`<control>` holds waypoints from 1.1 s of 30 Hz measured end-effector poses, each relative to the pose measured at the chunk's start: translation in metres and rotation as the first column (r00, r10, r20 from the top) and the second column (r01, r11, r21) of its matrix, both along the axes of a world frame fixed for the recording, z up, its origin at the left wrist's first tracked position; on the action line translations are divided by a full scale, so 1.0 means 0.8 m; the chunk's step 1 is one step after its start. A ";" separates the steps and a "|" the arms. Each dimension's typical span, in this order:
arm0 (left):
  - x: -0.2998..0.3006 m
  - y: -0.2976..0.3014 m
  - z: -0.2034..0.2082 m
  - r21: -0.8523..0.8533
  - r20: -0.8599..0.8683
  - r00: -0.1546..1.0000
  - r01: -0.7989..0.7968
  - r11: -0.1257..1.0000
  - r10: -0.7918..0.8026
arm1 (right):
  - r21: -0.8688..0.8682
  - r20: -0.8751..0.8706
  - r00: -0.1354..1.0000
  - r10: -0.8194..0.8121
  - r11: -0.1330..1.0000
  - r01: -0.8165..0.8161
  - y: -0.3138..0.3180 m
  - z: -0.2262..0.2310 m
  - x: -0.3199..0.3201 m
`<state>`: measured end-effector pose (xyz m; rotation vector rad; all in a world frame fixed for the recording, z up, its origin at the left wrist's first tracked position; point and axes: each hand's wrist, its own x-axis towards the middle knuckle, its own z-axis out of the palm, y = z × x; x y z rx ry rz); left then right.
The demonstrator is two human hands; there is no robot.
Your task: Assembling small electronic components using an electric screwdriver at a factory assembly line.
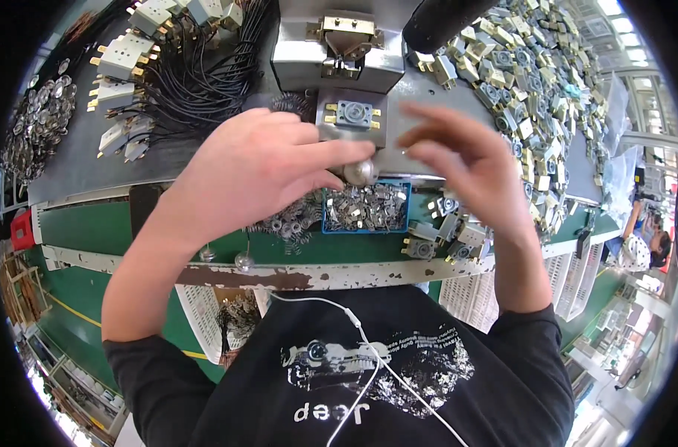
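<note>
My left hand [268,160] reaches over the bench with thumb and index finger closed on a small round, shiny metal cap [360,173]. Just beyond the fingertips, a grey switch-like part [354,114] with brass terminals rests on a metal block. My right hand [469,164] is to the right of that block, blurred by motion. Its thumb and fingers look apart, and I make out nothing held between them. Close below the cap, a blue tray [409,208] holds many small metal pieces. Loose coil springs [290,220] lie partly hidden under my left hand.
A metal press fixture [339,52] stands at the back, beside a black cylinder [447,22]. Grey parts with black wires [205,82] are heaped left, near round metal pieces [41,123]. Many grey switch parts [533,97] cover the right; several more [447,235] sit near the front edge.
</note>
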<state>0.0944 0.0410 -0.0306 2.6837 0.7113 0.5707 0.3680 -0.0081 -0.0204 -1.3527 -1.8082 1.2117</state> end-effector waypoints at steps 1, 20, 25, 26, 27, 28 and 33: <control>-0.004 0.002 0.003 -0.047 -0.030 0.999 0.023 0.999 -0.025 | 0.150 -0.090 0.984 -0.157 0.974 0.169 -0.003 0.001 0.005; 0.022 0.052 -0.029 -0.266 -0.198 0.969 -0.200 0.943 0.150 | 0.485 -0.379 0.896 -0.230 0.775 0.404 0.111 0.084 -0.041; 0.026 0.042 -0.028 -0.175 -0.190 0.965 -0.214 0.961 0.181 | 0.806 -0.232 0.966 -0.112 0.534 0.255 0.121 0.083 -0.027; 0.028 0.044 -0.027 -0.175 -0.212 0.959 -0.226 0.958 0.188 | 0.808 -0.228 0.968 -0.105 0.534 0.248 0.124 0.084 -0.029; 0.029 0.045 -0.027 -0.173 -0.207 0.959 -0.232 0.957 0.195 | 0.796 -0.271 0.958 -0.095 0.538 0.278 0.125 0.086 -0.034; 0.029 0.046 -0.028 -0.203 -0.218 0.960 -0.221 0.954 0.176 | 0.783 -0.315 0.945 -0.083 0.540 0.309 0.127 0.087 -0.040; 0.025 0.047 -0.038 -0.179 -0.179 0.975 -0.167 0.970 0.134 | 0.691 -0.538 0.843 -0.030 0.557 0.461 0.125 0.093 -0.082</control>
